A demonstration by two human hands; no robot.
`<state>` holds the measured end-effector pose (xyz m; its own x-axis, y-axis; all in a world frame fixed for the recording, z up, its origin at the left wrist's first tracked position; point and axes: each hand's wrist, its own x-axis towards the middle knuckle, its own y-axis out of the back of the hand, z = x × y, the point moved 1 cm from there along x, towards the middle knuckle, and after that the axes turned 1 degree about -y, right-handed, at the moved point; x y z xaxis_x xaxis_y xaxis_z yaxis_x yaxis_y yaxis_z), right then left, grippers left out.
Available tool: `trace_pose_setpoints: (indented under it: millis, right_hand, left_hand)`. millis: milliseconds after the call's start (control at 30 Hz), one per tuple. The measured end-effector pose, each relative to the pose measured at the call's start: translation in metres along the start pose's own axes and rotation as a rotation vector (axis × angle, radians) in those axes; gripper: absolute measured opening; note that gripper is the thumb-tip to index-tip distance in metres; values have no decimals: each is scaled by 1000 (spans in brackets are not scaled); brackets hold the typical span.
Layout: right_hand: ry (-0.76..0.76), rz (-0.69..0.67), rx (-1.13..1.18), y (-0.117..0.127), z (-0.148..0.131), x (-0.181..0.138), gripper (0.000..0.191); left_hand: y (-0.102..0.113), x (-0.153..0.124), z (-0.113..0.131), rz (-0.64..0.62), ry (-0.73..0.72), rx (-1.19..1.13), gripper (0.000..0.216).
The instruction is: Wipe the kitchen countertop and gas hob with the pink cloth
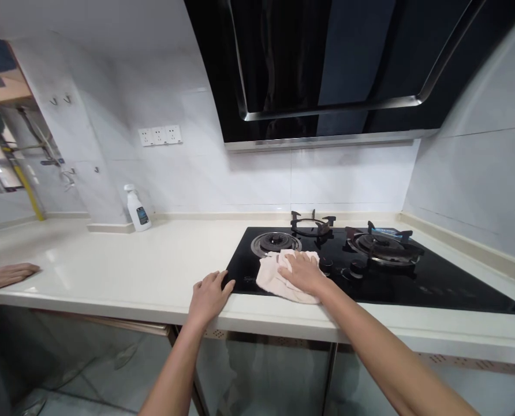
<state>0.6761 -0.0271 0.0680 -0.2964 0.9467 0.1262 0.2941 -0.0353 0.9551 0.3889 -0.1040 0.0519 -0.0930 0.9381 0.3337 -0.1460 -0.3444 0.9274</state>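
Your right hand [301,270] is lying palm down on the cloth [271,278], fingers spread and pressing on it rather than closing around it. Your left hand [208,296] is resting loose on the counter [131,266] at lower centre of the frame, holding nothing, with its fingertips reaching the left edge of the hob [413,283].

The cloth is sitting bunched on the front left of the hob's black glass, just in front of the left burner [275,242]. It is looking soft, light and limp, so it will likely fold and drag under your palm rather than keep any shape. On the smooth glass it should be sliding easily. The best place to take hold is probably the loose bunched folds on its left side, which your hand is not covering, or you can gather it up under your palm.

Just right of your hand the knobs [357,267] are standing, with the right burner [381,245] beyond them. A loose pan support [313,224] is sitting at the back of the hob.

Faint pale print is showing on the glass between your hands, too small to read. The spray bottle [137,209] against the wall, left of centre, is carrying a dark label you cannot make out. No writing is showing on the sockets [160,136] above it or on the hood [327,69] at the top.

Another person's hand [8,274] is lying flat on the counter at the far left edge.
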Motion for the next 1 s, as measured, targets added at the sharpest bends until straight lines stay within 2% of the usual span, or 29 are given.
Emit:
trace_pose_setpoints:
  millis: [167,233,333,433,600,700,867,1000]
  right_hand:
    - [82,-72,-11,-8,-7,-44,83]
    - [115,-90,-8,-8,-6,-51,83]
    - [144,-109,-2,-6,-5,-39,81]
    - [137,-99,-19,-6,-14,-9,73]
    - [71,-73,-36,-19,-57,41,70]
    - [65,-68,-27,-29,-90,56,75]
    - [205,-107,12,-38,-132,46,73]
    - [348,-127,39,-38,-141,19,71]
  left_hand:
    - [1,-2,3,13,5,-24,50]
    - [1,-4,4,16,2,-40,50]
    - [1,-5,5,22,-1,-69,50]
    - [1,-7,5,35,-3,-94,51]
    - [1,-7,4,46,6,-144,50]
    - [1,-6,2,53,28,-179,54]
    - [-2,-4,-3,79,67,-225,61]
    - [-5,-2,-9,85,71,-232,62]
